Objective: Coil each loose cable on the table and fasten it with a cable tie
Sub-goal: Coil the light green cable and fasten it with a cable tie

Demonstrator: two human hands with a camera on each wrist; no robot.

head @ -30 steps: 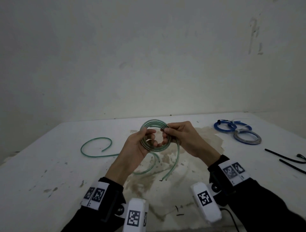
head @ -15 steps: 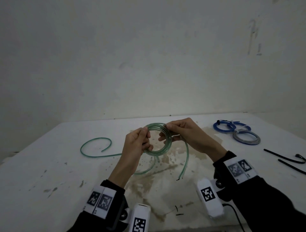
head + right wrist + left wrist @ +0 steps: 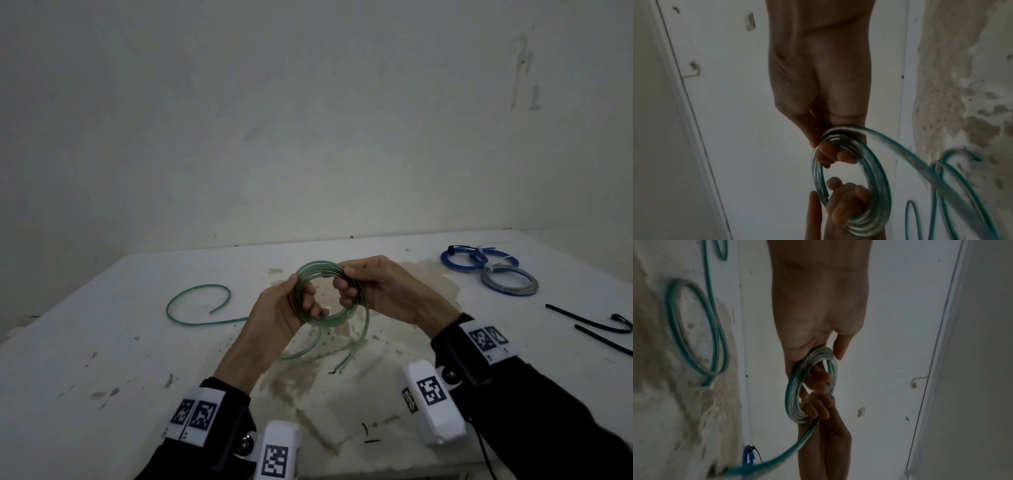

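Note:
A clear green cable coil [image 3: 329, 317] of several turns is held upright above the table's middle. My left hand [image 3: 301, 294] grips its left side, fingers curled through the ring [image 3: 809, 374]. My right hand [image 3: 347, 284] grips the right side, thumb on top and fingers through the ring [image 3: 833, 155]. One short free end [image 3: 356, 346] hangs down from the right side to the table. The longer loose tail [image 3: 191, 308] trails left across the table and ends in a hook shape. Black cable ties [image 3: 589, 322] lie at the right edge.
Two tied blue coils [image 3: 460, 258] and a grey coil [image 3: 508, 281] lie at the back right of the white stained table [image 3: 102, 359]. Small black clippings [image 3: 370, 435] lie near the front edge. A bare wall stands behind the table.
The hanging free end swung out to the right, then dropped back under the coil. Both hands shifted their grip round the ring and the coil stayed between them.

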